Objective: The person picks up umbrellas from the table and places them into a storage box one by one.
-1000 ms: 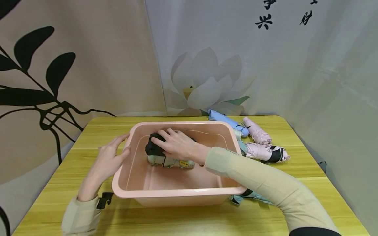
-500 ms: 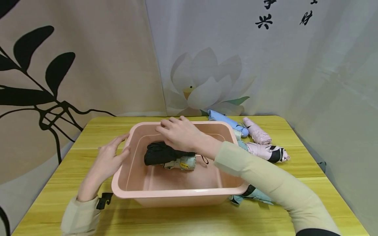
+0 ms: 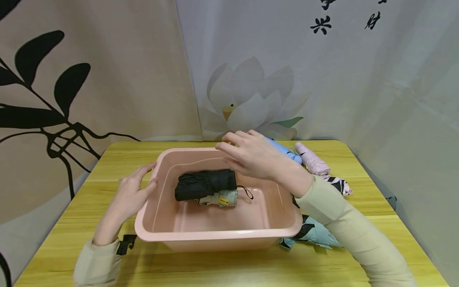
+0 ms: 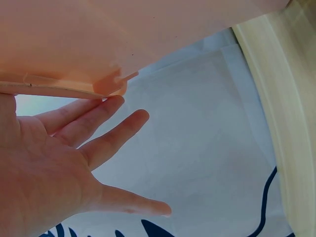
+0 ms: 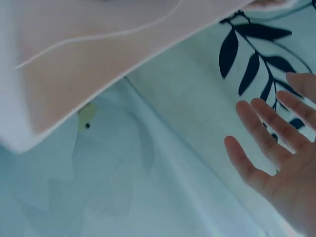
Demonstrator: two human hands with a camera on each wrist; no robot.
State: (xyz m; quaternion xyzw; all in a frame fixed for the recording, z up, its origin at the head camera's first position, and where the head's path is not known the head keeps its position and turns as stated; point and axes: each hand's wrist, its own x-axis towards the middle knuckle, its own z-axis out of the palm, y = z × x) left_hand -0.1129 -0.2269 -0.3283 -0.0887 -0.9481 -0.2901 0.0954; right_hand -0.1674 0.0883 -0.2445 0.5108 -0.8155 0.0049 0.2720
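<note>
A pink plastic tub (image 3: pixel 218 235) stands in the middle of the table. Inside it lies a black folded umbrella (image 3: pixel 204 184) with a thin wrist loop, partly covering a pale green folded umbrella (image 3: pixel 225 198) with a yellow label. At the tub's left rim, my left hand (image 3: pixel 132 195) touches the edge with extended fingers; the left wrist view shows them spread beneath the rim (image 4: pixel 54 90). Above the tub's back right part hovers my right hand (image 3: pixel 256 155), holding nothing. Its fingers are relaxed and apart in the right wrist view.
Right of the tub lie a blue folded umbrella (image 3: pixel 285 151), a pale pink one (image 3: pixel 312 159) and a pink-and-black one (image 3: pixel 338 184), partly hidden by the right arm. A teal-and-black one (image 3: pixel 317 233) lies near the front right corner. A printed curtain (image 3: pixel 251 91) hangs behind the table.
My right hand has let go of the black umbrella, leaving it over the pale green one, and has risen and moved right. My left hand stays at the rim.
</note>
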